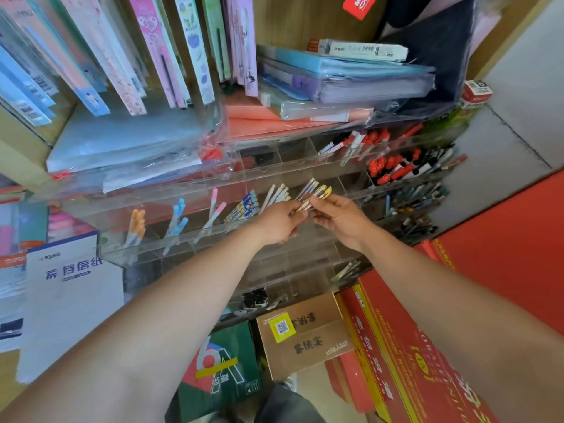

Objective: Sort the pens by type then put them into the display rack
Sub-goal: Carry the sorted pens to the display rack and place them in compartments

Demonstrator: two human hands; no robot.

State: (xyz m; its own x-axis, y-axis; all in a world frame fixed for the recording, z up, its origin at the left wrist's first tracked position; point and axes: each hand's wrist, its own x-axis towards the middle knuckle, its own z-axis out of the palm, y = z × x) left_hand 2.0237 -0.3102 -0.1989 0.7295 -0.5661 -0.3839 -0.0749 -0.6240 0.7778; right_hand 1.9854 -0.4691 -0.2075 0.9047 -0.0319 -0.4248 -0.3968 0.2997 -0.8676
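Yellow-capped pens (319, 194), a small bunch, sit between the two hands in front of the clear display rack (213, 232), their capped ends pointing up and away over one of its middle compartments. The right hand (340, 221) pinches the bunch near its lower end between thumb and fingers. The left hand (279, 222) comes in from the other side with fingers curled, and its fingertips close on the same lower ends, so both hands grip the one bunch and nearly touch each other. In the rack's row just left of the hands stand other pens, each kind in its own compartment: white pens (276, 193) nearest, then blue-and-white patterned pens (244, 206), pink pens (215, 209), blue pens (178, 215) and orange pens (137, 222) farthest left. To the right and higher up are red-capped markers (387, 169), with dark pens (412, 199) below them (too blurred to tell apart). A stack of plastic folders (345, 77) lies on top of the rack. Below the rack a brown box (305, 334) with a yellow sticker rests beside red cartons (396, 346).
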